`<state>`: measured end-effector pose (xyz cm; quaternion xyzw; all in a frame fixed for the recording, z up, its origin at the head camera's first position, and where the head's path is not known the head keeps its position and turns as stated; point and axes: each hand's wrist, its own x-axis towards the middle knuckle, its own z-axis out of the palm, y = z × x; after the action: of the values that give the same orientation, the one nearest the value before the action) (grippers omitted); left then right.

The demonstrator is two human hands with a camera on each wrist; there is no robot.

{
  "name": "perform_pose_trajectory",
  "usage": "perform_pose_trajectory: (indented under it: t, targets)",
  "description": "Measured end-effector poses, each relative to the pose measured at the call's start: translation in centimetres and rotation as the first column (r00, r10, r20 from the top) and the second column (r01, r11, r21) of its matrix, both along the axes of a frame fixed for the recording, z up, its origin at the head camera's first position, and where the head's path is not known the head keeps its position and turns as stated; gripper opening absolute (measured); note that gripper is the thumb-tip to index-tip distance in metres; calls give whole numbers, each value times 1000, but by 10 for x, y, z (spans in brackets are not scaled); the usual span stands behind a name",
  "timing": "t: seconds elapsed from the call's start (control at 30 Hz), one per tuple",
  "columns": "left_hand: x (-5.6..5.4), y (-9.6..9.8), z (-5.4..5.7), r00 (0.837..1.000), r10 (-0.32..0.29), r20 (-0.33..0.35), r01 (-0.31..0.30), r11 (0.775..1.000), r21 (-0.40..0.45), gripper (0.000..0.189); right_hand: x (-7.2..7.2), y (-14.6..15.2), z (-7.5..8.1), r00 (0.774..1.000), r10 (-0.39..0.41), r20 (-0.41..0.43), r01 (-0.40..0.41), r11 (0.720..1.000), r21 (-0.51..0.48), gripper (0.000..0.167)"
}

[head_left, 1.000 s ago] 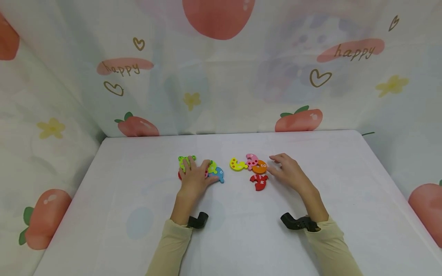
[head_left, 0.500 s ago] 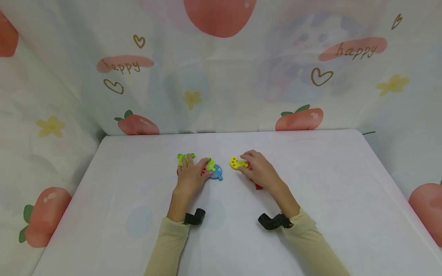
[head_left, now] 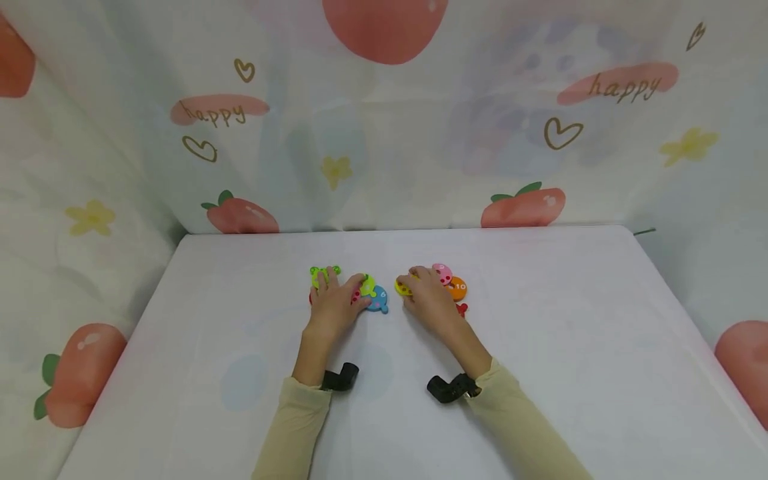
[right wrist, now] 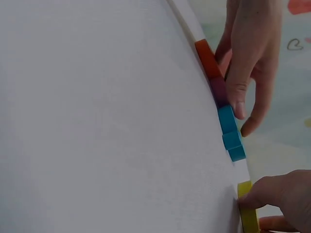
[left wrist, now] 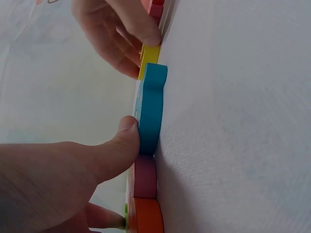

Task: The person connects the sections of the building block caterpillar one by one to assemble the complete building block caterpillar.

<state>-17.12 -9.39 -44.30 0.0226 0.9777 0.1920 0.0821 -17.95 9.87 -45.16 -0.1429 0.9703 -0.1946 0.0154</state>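
My left hand (head_left: 333, 308) lies over a cluster of flat animal-shaped number puzzle pieces, fingers spread. Under its fingertips shows a green piece (head_left: 316, 275); by the thumb are a lime piece (head_left: 367, 287) and a blue piece (head_left: 378, 300). In the left wrist view the thumb touches the blue piece's edge (left wrist: 151, 109), with purple-pink (left wrist: 145, 177) and orange (left wrist: 148, 213) edges beside it. My right hand (head_left: 432, 303) pinches a yellow spotted piece (head_left: 401, 288) between thumb and fingers, the yellow edge (right wrist: 248, 213) showing in the right wrist view. The palm partly hides the right cluster.
Just right of the right hand lie a pink piece (head_left: 443, 273), an orange piece marked 10 (head_left: 459, 289) and a partly covered red piece (head_left: 462, 309). All rest on a white-covered table (head_left: 240, 347). A patterned cloth (head_left: 384, 133) hangs behind the table.
My right hand has come leftward from beside the orange piece, passed over the right cluster, and taken hold of the yellow piece, which has shifted slightly left. The left hand has stayed nearly in place.
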Motion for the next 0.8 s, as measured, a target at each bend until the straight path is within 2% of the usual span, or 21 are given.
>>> perform_pose_trajectory:
  t: [0.13,0.23,0.33,0.47,0.53,0.8]
  targets:
    - [4,-1,0,1000,0,8,0,1000,-2,56,17,2,-2,998,22,51,-20,999,-29,35]
    - [4,-1,1,1000,-9,-13,9,1000,5,55,26,4,-1,999,37,37,-34,997,-72,35]
    - [3,-1,2,999,-15,-32,16,1000,7,55,28,3,3,997,70,35,-63,984,-167,42]
    - [1,-3,2,999,-21,-30,21,1000,-2,54,28,-6,4,989,132,72,-108,956,-271,56]
    - [1,-2,2,999,-28,-25,27,1000,-11,53,29,-9,2,988,134,75,-109,954,-279,58]
    - [1,-2,3,999,-30,-19,30,999,-20,51,30,-22,3,998,48,38,-38,972,-232,54]
